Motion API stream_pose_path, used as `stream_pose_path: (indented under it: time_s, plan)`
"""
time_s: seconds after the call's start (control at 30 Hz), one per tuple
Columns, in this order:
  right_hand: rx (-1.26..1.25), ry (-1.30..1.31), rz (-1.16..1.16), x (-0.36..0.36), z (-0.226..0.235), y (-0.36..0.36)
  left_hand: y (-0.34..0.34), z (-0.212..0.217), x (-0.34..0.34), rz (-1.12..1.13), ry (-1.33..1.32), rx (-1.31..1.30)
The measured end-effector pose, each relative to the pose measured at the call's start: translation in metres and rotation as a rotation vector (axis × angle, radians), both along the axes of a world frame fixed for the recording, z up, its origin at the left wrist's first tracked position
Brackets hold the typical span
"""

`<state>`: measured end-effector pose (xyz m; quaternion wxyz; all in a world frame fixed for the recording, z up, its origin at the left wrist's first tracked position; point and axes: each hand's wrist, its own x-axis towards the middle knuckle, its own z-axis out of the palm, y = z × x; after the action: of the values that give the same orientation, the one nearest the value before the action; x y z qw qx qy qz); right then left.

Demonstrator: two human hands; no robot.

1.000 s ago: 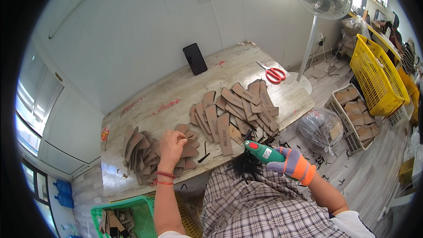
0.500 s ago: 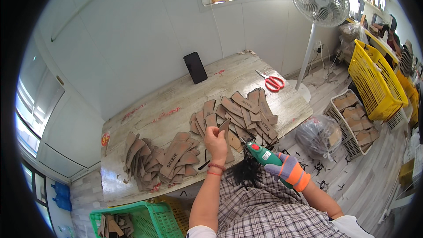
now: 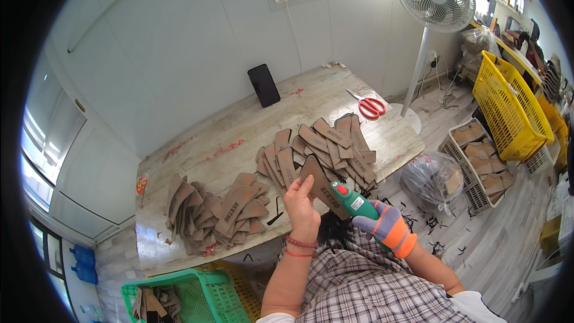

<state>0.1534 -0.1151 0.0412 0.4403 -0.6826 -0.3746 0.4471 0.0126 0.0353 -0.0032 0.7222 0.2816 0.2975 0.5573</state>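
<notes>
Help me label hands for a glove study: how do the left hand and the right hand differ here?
The left hand is bare; the right hand wears a purple-grey and orange glove. The left hand pinches a brown strip; the right hand wraps around a green tool. Both hands are holding something.

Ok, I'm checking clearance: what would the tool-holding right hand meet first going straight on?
Likely the brown piece in the left hand; whether the green tool in the right hand touches it is unclear.
</notes>
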Motion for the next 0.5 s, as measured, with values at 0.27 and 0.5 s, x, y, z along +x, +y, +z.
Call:
stream_pose_path:
  time_s: [0.27,0.5]
  plan:
    - [0.057,0.122,-0.048,0.004,-0.009,-0.005,-0.016,-0.004,0.006,-0.112,-0.079,-0.106]
    - [0.113,0.171,-0.06,0.006,-0.007,-0.004,-0.03,-0.008,0.004,-0.195,0.003,-0.022]
